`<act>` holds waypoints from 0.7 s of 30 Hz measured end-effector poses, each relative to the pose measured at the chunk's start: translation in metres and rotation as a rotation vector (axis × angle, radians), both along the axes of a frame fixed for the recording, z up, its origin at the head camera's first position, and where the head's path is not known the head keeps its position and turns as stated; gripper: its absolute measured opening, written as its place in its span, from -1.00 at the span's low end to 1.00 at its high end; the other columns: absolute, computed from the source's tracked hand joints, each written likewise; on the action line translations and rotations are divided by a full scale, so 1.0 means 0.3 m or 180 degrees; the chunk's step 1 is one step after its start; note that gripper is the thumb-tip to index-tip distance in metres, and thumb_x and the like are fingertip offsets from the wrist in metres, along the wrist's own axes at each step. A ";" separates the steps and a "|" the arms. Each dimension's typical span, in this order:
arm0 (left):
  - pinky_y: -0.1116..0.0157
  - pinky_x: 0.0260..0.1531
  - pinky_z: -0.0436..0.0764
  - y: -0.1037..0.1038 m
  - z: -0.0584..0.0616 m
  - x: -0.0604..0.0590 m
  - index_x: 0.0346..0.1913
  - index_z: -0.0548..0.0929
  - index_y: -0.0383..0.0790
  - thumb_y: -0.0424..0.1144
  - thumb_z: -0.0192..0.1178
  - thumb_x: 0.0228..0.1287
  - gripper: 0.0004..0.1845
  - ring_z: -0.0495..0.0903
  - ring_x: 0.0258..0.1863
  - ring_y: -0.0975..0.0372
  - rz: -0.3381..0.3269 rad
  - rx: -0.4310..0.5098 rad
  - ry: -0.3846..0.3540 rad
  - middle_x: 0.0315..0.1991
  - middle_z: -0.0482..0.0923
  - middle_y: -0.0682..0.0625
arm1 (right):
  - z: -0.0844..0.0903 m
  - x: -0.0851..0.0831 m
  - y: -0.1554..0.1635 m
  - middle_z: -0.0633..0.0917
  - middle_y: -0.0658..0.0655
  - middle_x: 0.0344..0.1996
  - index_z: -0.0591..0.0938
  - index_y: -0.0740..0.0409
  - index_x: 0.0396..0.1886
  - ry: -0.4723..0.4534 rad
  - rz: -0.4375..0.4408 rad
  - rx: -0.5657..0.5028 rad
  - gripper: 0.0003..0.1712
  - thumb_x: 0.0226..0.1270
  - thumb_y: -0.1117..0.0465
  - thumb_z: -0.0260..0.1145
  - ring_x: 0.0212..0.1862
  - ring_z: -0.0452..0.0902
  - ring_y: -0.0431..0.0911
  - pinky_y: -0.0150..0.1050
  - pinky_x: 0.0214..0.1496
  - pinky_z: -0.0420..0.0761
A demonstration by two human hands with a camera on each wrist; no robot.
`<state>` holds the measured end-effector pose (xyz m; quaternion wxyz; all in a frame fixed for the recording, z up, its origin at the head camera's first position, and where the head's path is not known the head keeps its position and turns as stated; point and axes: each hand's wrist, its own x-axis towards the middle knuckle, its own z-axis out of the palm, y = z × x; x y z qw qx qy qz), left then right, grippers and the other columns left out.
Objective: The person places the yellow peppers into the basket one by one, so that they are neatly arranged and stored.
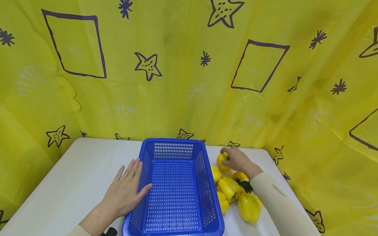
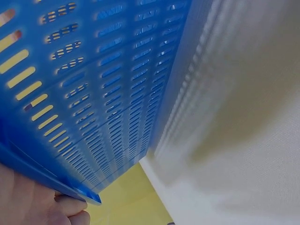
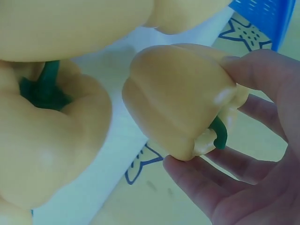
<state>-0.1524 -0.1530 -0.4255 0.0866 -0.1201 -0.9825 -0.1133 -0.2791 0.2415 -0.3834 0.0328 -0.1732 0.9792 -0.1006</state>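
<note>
A blue slotted plastic basket (image 1: 174,140) stands on the white table, with no contents visible in it. My left hand (image 1: 125,191) rests on its left rim, fingers straight and thumb reaching over the inside. The left wrist view shows the basket's outer wall (image 2: 108,93) and part of that hand (image 2: 37,201) at the rim. To the right of the basket, my right hand (image 1: 240,161) holds a yellow bell pepper (image 3: 178,93) between thumb and fingers, its green stem facing the palm. Several more yellow bell peppers (image 1: 228,187) lie grouped nearer me.
A yellow curtain (image 1: 177,98) with dark star and square outlines hangs behind and beside the white table (image 1: 73,183). A small dark object (image 1: 110,231) shows at the bottom edge, left of the basket. Its kind is unclear.
</note>
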 end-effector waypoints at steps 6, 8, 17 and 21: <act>-0.21 0.51 -0.03 0.001 -0.001 -0.001 0.49 0.17 -0.44 0.29 -0.03 0.38 -0.06 0.03 0.56 -0.15 0.0005 -0.0021 0.0006 0.53 0.11 -0.30 | 0.029 0.002 -0.006 0.65 0.29 -0.05 0.57 0.23 0.18 0.0052 0.0038 -0.0027 -0.51 0.28 0.20 0.38 -0.09 0.56 0.07 0.06 0.07 0.64; -0.21 0.51 -0.03 0.002 -0.001 -0.001 0.49 0.17 -0.44 0.29 -0.03 0.38 -0.06 0.04 0.56 -0.15 -0.0003 -0.0021 0.0007 0.53 0.11 -0.30 | 0.043 0.007 -0.008 0.64 0.29 -0.07 0.57 0.22 0.19 0.0081 0.0033 -0.0033 -0.51 0.28 0.19 0.38 -0.14 0.54 0.05 0.04 0.01 0.65; -0.22 0.50 -0.02 0.001 -0.002 0.002 0.49 0.17 -0.45 0.30 -0.02 0.37 -0.06 0.06 0.55 -0.16 -0.0011 -0.0021 0.0020 0.53 0.12 -0.32 | 0.110 0.024 -0.026 0.57 0.37 -0.08 0.57 0.21 0.20 0.0293 0.0185 -0.0129 -0.51 0.28 0.19 0.37 -0.27 0.51 0.00 -0.08 -0.17 0.65; -0.22 0.50 -0.03 0.001 -0.002 0.002 0.49 0.17 -0.45 0.28 -0.01 0.37 -0.06 0.06 0.55 -0.16 -0.0002 -0.0011 0.0022 0.53 0.12 -0.32 | 0.141 0.033 -0.044 0.57 0.38 -0.04 0.58 0.20 0.19 0.0391 0.0274 -0.0179 -0.51 0.27 0.19 0.38 -0.25 0.54 0.02 -0.07 -0.13 0.66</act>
